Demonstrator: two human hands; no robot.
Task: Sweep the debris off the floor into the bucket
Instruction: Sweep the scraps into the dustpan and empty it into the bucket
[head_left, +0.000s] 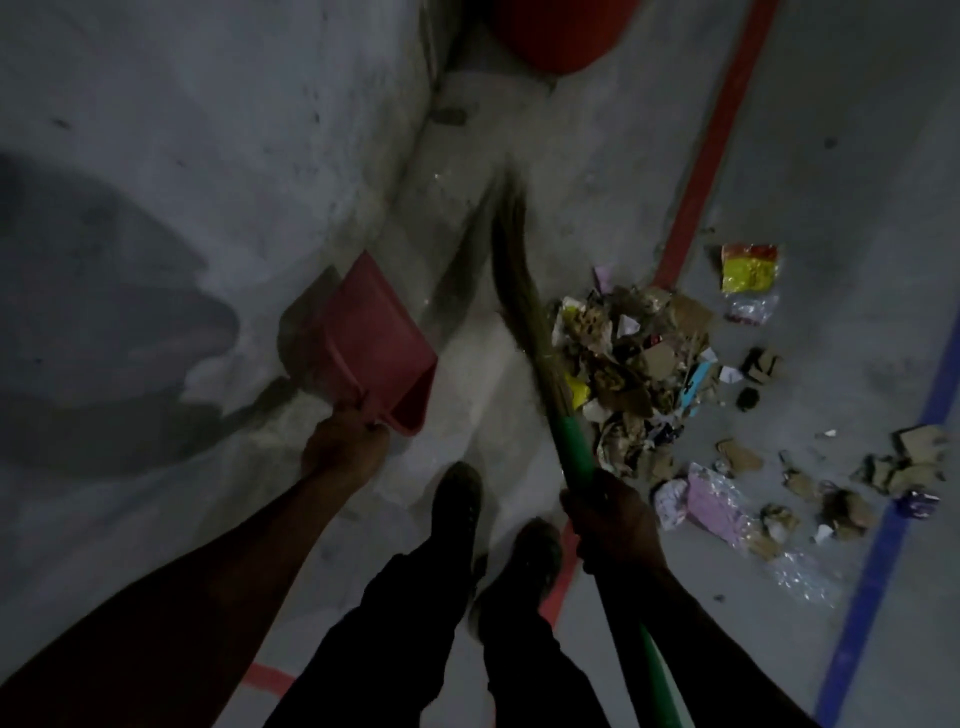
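Nearest the camera, 2 dark shoes (493, 525) and dark trouser legs stand on the grey floor (831, 130), straddling a red line (714, 140). At lower right, the right hand (615, 522) is curled tight round the green handle (571, 447) of a broom (519, 270), which slants up and to the left from the fist. At lower left, well apart from it, the left hand (345, 441) grips the short handle of a red dustpan (366, 340), held with its open mouth pointing away from the person; whether the pan touches the floor I cannot tell. Just beyond the right hand, the broom's straw bristles lie against the left edge of a debris pile (634, 364) of torn cardboard, paper and wrappers. Looser scraps trail to the right of the pile toward a blue line (883, 519), and a yellow-and-red packet (748, 267) lies alone just beyond the pile. Left of the broom, a pale, stained wall (182, 156) meets the floor. Farthest off, at the top edge, the curved side of a red bucket (561, 36) shows, well apart from the pile.
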